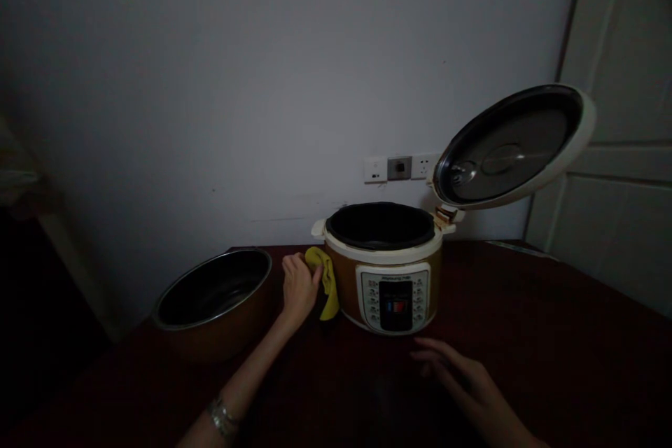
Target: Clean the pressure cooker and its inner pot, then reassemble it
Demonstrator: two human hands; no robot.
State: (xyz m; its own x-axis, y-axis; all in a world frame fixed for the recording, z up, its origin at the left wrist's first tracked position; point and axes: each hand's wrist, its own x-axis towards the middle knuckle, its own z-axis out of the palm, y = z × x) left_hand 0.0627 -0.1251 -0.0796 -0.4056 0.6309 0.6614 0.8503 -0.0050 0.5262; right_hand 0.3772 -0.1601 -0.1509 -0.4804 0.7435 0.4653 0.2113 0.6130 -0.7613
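"Yellow cloth sat where?"
"Mid-frame, pinched by the left hand beside the cooker. The right hand was loosely spread, forearm cut off below."
"Any writing?"
"'Joyoung' showed faintly; button labels were unreadable."

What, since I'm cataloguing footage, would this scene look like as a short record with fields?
Left hand: holding a yellow cloth at the cooker's left side
Right hand: nothing visibly held; near the cooker's lower front
Cooker lid: open, tilted to the right
Pot: on the table, left of the cooker
Wall: outlet plates behind the cooker
Lighting: dim; details inside the cooker hard to see
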